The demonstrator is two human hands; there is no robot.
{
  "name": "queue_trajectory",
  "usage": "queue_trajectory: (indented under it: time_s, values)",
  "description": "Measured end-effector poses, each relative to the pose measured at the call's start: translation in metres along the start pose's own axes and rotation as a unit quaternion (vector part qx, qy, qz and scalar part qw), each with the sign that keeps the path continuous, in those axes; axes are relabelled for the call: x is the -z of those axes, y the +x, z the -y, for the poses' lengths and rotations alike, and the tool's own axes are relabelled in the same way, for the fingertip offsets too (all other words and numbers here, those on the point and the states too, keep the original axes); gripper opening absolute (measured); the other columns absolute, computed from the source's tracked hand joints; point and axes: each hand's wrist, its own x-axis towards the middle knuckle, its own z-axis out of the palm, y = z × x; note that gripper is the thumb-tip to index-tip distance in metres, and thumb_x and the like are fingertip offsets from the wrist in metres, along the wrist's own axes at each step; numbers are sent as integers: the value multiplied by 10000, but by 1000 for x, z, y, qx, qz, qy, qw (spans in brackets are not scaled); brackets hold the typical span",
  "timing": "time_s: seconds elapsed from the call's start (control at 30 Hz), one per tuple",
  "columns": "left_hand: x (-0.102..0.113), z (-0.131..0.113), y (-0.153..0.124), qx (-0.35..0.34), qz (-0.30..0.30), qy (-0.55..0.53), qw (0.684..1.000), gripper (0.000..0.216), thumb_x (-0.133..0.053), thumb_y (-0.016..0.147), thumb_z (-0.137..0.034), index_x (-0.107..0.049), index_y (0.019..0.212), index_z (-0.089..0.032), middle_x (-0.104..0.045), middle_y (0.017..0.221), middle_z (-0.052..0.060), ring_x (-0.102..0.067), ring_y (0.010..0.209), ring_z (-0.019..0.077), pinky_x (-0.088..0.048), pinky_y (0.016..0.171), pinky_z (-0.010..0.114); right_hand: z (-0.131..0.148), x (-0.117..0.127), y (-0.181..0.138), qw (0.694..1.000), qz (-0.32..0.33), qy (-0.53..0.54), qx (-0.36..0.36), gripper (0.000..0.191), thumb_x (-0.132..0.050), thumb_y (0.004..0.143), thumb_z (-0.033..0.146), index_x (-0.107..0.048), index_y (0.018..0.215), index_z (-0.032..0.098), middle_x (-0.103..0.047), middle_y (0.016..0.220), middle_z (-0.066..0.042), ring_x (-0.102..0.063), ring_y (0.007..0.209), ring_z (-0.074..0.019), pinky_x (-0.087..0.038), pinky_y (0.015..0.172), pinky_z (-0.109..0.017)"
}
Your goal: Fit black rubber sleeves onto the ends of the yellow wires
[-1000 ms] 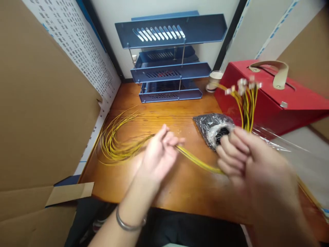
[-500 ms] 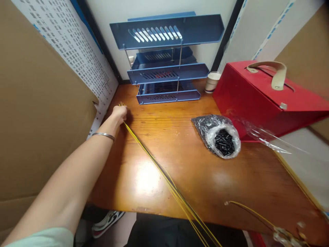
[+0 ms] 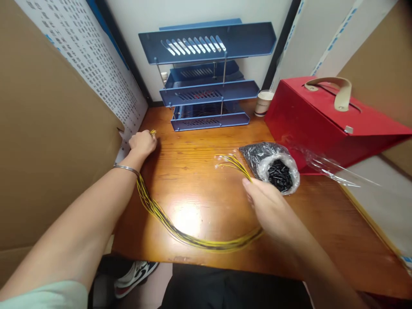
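Observation:
A bundle of thin yellow and black wires [image 3: 206, 245] sags in a curve over the table between my two hands. At the back left, my left hand [image 3: 143, 142] is closed round one end, with short yellow tips poking out past the fingers. My right hand [image 3: 265, 199] grips the other end, just in front of the clear plastic bag [image 3: 262, 161]. From that hand the wires fan out to the left, and small clear or whitish pieces show at their tips. Small black pieces [image 3: 280, 176] fill the bag's open mouth.
A blue tiered tray rack [image 3: 210, 124] stands at the back, with a paper cup [image 3: 264, 103] beside it. On the right is a red box [image 3: 305, 124] with a beige handle. Cardboard [image 3: 54, 128] walls the left side of the wooden table [image 3: 199, 171].
My right hand has come into view, bringing the wires' right end up onto the table. The bundle has gone from taut and straight to a slack curve. My left hand has shifted slightly left.

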Motion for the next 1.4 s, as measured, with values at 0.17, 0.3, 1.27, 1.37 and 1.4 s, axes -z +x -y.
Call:
queue_trajectory:
  time_s: [0.17, 0.3, 1.27, 1.37, 1.4]
  values:
    - [-11, -1, -5, -32, -32, -5, 999, 535, -381, 953, -539, -735, 1102, -167, -709, 1141, 252, -643, 1119, 451, -494, 891, 520, 21, -13, 56, 966, 80, -246, 18, 377, -255, 1020, 225, -543, 778, 202, -733, 920, -127, -683, 845, -229, -377, 706, -310]
    - [-20, -2, -8, -60, -37, -25, 997, 555, -444, 911, -622, -720, 1069, -167, -720, 1100, 224, -654, 1081, 416, -503, 883, 484, 16, -21, 72, 955, 92, -281, 11, 394, -278, 1006, 222, -650, 893, 157, -748, 1009, -191, -714, 948, -301, -387, 732, -332]
    - [-9, -97, -131, -292, 261, -441, 808, 687, -785, 727, -248, -540, 1361, -144, -619, 1355, 154, -660, 1002, 197, -541, 904, 334, -5, -20, 67, 980, 60, -188, 3, 387, -291, 1022, 261, -614, 825, 177, -743, 910, -107, -669, 809, -199, -386, 691, -273]
    - [-18, -96, -126, -284, 226, -412, 836, 354, -726, 793, -285, -674, 1105, -126, -730, 1001, 83, -653, 817, 163, -537, 807, 316, 0, -24, 71, 967, 65, -245, -18, 385, -295, 1018, 271, -645, 892, 171, -752, 956, -147, -700, 875, -245, -395, 719, -303]
    - [-20, -95, -125, -283, 211, -397, 847, 327, -719, 800, -290, -682, 1084, -131, -732, 938, 66, -652, 793, 163, -536, 796, 317, 3, -25, 73, 958, 67, -276, -31, 384, -301, 1015, 279, -658, 932, 163, -752, 979, -167, -709, 895, -266, -404, 729, -318]
